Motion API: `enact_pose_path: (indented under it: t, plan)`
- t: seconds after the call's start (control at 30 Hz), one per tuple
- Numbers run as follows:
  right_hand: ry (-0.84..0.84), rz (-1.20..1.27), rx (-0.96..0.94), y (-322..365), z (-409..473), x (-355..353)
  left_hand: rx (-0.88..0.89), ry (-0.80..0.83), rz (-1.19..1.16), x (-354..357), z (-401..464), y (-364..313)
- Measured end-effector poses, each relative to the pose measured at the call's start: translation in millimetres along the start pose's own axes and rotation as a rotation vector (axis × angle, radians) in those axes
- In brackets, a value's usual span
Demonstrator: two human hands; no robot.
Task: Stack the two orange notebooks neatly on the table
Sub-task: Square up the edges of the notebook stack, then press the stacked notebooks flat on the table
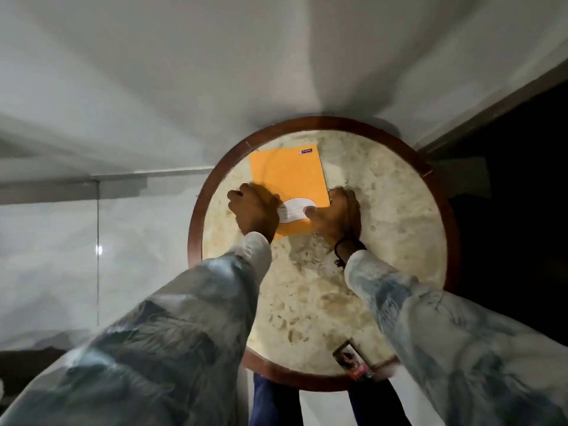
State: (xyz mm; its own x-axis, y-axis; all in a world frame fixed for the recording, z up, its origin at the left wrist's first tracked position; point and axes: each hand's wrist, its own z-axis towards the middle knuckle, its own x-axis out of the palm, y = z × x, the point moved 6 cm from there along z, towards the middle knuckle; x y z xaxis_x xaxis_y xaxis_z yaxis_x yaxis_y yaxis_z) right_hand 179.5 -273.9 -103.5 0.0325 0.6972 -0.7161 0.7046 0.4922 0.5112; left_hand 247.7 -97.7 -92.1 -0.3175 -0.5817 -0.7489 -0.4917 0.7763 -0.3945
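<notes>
The round stone-topped bench [384,241] carried the orange notebooks [287,176] toward its far side; only one cover showed, so whether a second lay squarely beneath could not be told. The left hand [253,209] was curled over the near left edge and the right hand [336,215] pressed on the near right corner, thumb on the white label [293,210]. The notebooks looked light, thin and floppy, probably sliding easily on polished stone; they seemed best held at opposite side edges.

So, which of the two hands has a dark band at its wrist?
The right hand, at the orange notebook's right edge; the left hand shows none.
</notes>
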Motion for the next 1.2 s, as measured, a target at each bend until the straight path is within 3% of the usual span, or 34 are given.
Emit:
enact_pose_path:
  t: [0.2,0.3,0.43,0.57,0.63,0.8,1.03,1.2]
  plan:
    - [0.037,-0.012,0.018,-1.4,10.2,8.4,-0.096,0.158,-0.127,1.5,19.4,12.9]
    - [0.025,0.157,0.083,0.8,31.0,-4.3,0.081,0.225,-0.14,-5.9,24.2,6.1]
    - [0.123,0.465,0.104,19.1,43.9,-12.5,0.388,0.156,-0.181,-15.4,14.5,-12.6]
    - [-0.199,0.464,-0.223,41.6,6.1,-39.9,0.535,-0.039,-0.282,-29.7,-6.8,-11.1]
    - [-0.278,0.415,-0.336,40.5,-16.8,-38.2,0.509,-0.094,-0.284,-28.3,-16.8,-4.9]
    - [-0.206,0.328,-0.31,26.4,-19.1,-32.0,0.49,-0.062,-0.22,-17.3,-21.3,2.9]
    - [-0.055,0.167,-0.04,30.4,17.8,-21.3,0.24,-0.016,-0.222,-10.5,4.8,5.0]
    - [-0.05,0.032,-0.036,33.9,36.3,-13.5,0.146,-0.009,-0.042,3.2,23.0,2.8]
